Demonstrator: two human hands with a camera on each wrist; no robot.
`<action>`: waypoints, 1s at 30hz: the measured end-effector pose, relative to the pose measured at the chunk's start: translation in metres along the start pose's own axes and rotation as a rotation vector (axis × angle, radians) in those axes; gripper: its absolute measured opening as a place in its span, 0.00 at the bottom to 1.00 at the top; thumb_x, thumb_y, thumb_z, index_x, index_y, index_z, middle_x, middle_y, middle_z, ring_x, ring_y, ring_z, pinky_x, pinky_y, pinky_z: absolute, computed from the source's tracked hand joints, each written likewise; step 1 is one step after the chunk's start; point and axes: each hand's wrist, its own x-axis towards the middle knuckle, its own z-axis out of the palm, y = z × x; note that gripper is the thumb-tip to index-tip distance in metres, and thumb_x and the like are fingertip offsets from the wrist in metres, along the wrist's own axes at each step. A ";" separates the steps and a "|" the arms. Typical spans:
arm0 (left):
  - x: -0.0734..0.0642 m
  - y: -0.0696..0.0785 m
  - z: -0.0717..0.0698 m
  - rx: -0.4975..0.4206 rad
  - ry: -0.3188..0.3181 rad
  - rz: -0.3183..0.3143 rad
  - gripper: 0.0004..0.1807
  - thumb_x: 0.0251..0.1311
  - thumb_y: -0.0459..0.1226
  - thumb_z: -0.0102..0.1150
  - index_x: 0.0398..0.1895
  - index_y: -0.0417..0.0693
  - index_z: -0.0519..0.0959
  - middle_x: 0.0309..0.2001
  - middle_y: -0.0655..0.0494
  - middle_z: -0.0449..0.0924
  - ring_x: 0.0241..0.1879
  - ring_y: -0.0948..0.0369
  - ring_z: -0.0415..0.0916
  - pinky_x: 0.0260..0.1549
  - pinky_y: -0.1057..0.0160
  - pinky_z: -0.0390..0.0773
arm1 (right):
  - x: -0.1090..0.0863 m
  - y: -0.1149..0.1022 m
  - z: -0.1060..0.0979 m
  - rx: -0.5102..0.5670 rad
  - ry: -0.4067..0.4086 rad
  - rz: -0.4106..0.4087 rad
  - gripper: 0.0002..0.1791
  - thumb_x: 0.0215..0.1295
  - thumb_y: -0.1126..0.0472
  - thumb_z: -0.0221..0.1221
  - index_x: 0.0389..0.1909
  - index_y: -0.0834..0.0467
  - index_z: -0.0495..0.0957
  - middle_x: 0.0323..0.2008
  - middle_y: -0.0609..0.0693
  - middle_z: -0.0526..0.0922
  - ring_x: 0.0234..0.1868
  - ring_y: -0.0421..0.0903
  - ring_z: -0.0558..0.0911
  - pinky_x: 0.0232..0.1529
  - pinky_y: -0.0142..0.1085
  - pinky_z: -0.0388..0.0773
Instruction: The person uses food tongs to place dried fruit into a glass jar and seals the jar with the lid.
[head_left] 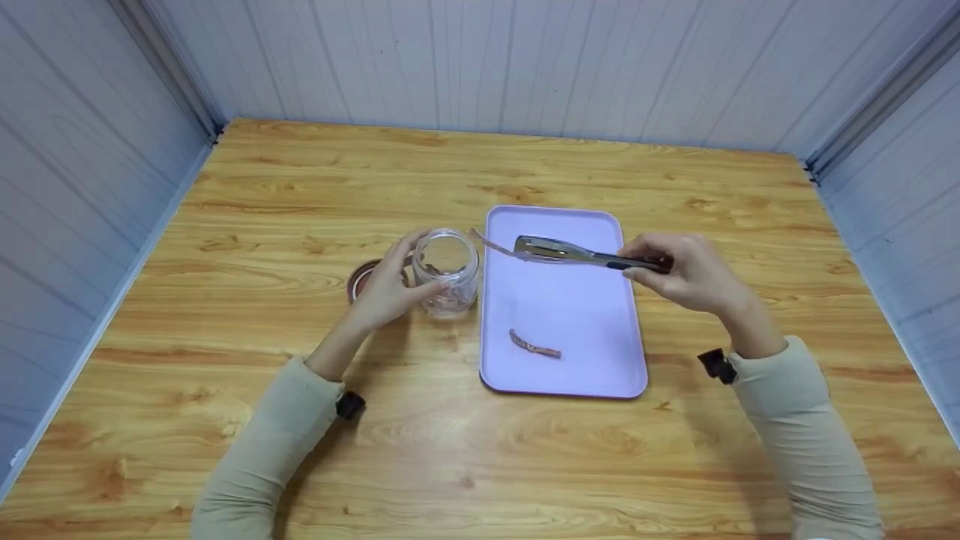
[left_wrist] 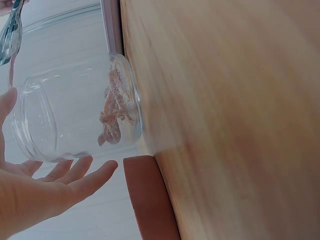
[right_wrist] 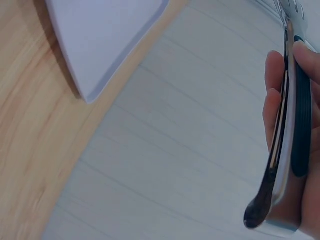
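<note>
My left hand holds a clear jar that stands upright and uncapped left of the lilac tray, thumb on the near side and fingers round the far side. Several brown, wrinkled strips, like dried meat, lie at the jar's bottom. With my right hand I grip metal tongs with dark handle grips, held above the tray. From their tips a thin brown strip reaches left, its end close to the jar's mouth. Another brown strip lies on the tray's near part.
A reddish-brown lid lies on the wooden table left of the jar, partly hidden behind my left hand. Pale panelled walls close off the back and both sides.
</note>
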 end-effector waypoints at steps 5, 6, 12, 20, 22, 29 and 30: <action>0.008 -0.023 0.002 0.019 0.001 0.010 0.41 0.47 0.38 0.65 0.64 0.43 0.55 0.58 0.41 0.57 0.55 0.43 0.58 0.47 0.46 0.64 | 0.010 -0.001 0.002 0.001 -0.036 -0.003 0.08 0.52 0.68 0.61 0.35 0.57 0.78 0.26 0.43 0.79 0.19 0.38 0.71 0.17 0.28 0.66; 0.009 -0.027 0.002 0.026 0.001 0.012 0.41 0.47 0.39 0.65 0.64 0.44 0.55 0.58 0.42 0.57 0.55 0.43 0.59 0.47 0.46 0.64 | 0.012 -0.002 0.003 0.006 -0.045 -0.005 0.08 0.52 0.68 0.61 0.35 0.57 0.78 0.26 0.43 0.79 0.19 0.38 0.71 0.17 0.29 0.66; 0.011 -0.033 0.002 0.028 0.012 0.011 0.41 0.46 0.43 0.65 0.64 0.48 0.56 0.58 0.46 0.58 0.54 0.46 0.60 0.44 0.50 0.68 | 0.023 -0.004 0.008 0.031 -0.062 -0.020 0.08 0.52 0.68 0.61 0.34 0.57 0.78 0.25 0.44 0.79 0.18 0.38 0.70 0.17 0.29 0.66; 0.011 -0.033 0.002 0.038 0.024 -0.010 0.41 0.46 0.42 0.66 0.64 0.50 0.57 0.58 0.47 0.59 0.54 0.47 0.61 0.45 0.54 0.68 | 0.034 -0.008 0.014 0.029 -0.054 -0.023 0.08 0.52 0.68 0.61 0.34 0.56 0.79 0.25 0.44 0.79 0.18 0.38 0.70 0.17 0.29 0.65; 0.011 -0.033 0.002 0.039 0.026 -0.012 0.41 0.45 0.42 0.66 0.64 0.50 0.57 0.58 0.47 0.59 0.54 0.48 0.61 0.45 0.54 0.68 | 0.037 -0.009 0.015 0.022 -0.052 -0.025 0.08 0.52 0.68 0.61 0.34 0.57 0.78 0.25 0.44 0.79 0.18 0.38 0.70 0.17 0.29 0.65; 0.000 0.001 0.000 0.020 0.007 -0.036 0.40 0.47 0.34 0.64 0.63 0.40 0.55 0.58 0.39 0.57 0.55 0.42 0.59 0.47 0.52 0.66 | 0.042 -0.011 0.016 -0.011 -0.051 -0.047 0.08 0.52 0.67 0.62 0.35 0.58 0.78 0.26 0.45 0.80 0.20 0.37 0.71 0.18 0.29 0.66; -0.002 0.007 -0.001 0.023 0.005 -0.039 0.40 0.47 0.33 0.64 0.63 0.39 0.55 0.58 0.38 0.57 0.54 0.42 0.59 0.47 0.52 0.66 | 0.042 -0.011 0.017 -0.005 -0.047 -0.052 0.08 0.51 0.67 0.62 0.35 0.58 0.78 0.26 0.46 0.80 0.20 0.37 0.72 0.18 0.29 0.66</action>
